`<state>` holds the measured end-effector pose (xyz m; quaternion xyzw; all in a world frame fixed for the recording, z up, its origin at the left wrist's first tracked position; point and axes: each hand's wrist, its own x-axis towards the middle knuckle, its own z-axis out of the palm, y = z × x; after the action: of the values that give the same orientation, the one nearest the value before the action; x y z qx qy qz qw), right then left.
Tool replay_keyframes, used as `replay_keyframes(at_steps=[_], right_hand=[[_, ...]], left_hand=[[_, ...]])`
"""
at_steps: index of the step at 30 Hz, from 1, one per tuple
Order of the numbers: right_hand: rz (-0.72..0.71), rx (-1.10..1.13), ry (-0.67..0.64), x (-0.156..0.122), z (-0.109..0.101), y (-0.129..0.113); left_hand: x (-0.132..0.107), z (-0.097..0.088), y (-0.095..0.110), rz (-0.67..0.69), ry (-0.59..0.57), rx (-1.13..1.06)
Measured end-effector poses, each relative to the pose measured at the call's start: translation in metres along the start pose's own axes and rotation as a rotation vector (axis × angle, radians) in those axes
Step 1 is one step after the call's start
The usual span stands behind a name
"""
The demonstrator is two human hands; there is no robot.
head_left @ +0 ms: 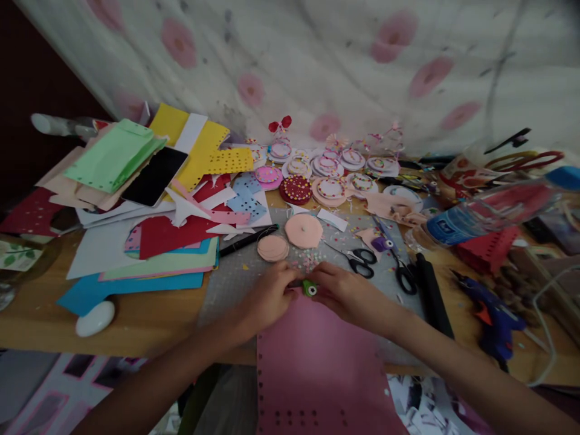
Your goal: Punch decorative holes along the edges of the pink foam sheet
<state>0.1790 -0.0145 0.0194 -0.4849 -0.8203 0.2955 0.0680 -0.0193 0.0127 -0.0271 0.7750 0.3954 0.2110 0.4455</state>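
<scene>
A pink paper sheet [317,362] with punched holes along its edges lies over the table's front edge. A small green hole punch [310,288] sits on the sheet's far edge. My left hand [267,299] is closed at the sheet's far edge, just left of the punch. My right hand [339,290] pinches the punch from the right. Tiny punched dots [308,261] lie scattered just beyond the hands, on a grey cutting mat [226,284].
Stacked coloured sheets [158,254] and a black phone [154,175] lie at the left. Peach paper circles [303,231], decorated round pieces [330,175], two scissors [362,261], a black marker [247,240], a blue glue gun [493,317] and a plastic bottle [493,211] crowd the table. A white oval object [95,318] sits near the front left.
</scene>
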Motion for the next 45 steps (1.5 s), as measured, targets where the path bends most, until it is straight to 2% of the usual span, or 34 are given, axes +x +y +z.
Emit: replay_keyframes(at_steps=[4,8,11,13,15,18,20,23,28,36,40,42,45], right_hand=[[-0.004,0.054,0.015,0.002,0.002,0.003],[-0.028,0.133,0.006,0.001,0.001,0.007],[-0.059,0.207,0.009,0.000,-0.009,0.009],[-0.053,0.250,0.088,0.002,-0.018,0.009],[-0.012,0.293,0.223,0.008,-0.025,0.006],[0.021,0.354,0.401,0.026,-0.023,-0.003],[-0.028,0.302,0.454,0.043,-0.015,-0.010],[-0.091,0.078,0.467,0.065,0.003,-0.015],[-0.022,-0.114,0.455,0.081,0.022,-0.010],[0.159,-0.324,0.420,0.080,0.032,-0.007],[0.192,-0.388,0.398,0.079,0.034,-0.009],[0.192,-0.406,0.382,0.078,0.035,-0.009],[0.205,-0.416,0.363,0.077,0.036,-0.006]], left_hand=[[0.002,-0.003,0.006,0.086,0.034,0.267],[-0.005,-0.007,0.017,0.079,0.090,0.407],[-0.024,0.002,0.028,0.114,0.178,0.508],[-0.041,0.014,0.032,0.215,0.211,0.583],[-0.055,0.029,0.034,0.361,0.144,0.640],[-0.064,0.046,0.035,0.498,-0.045,0.719],[-0.060,0.050,0.035,0.513,-0.142,0.741],[-0.048,0.050,0.033,0.509,-0.237,0.709],[-0.038,0.046,0.025,0.509,-0.303,0.617],[-0.034,0.044,0.021,0.522,-0.292,0.549],[-0.035,0.046,0.020,0.552,-0.255,0.574],[-0.037,0.045,0.021,0.625,-0.187,0.605],[-0.034,0.037,0.030,0.805,-0.073,0.604]])
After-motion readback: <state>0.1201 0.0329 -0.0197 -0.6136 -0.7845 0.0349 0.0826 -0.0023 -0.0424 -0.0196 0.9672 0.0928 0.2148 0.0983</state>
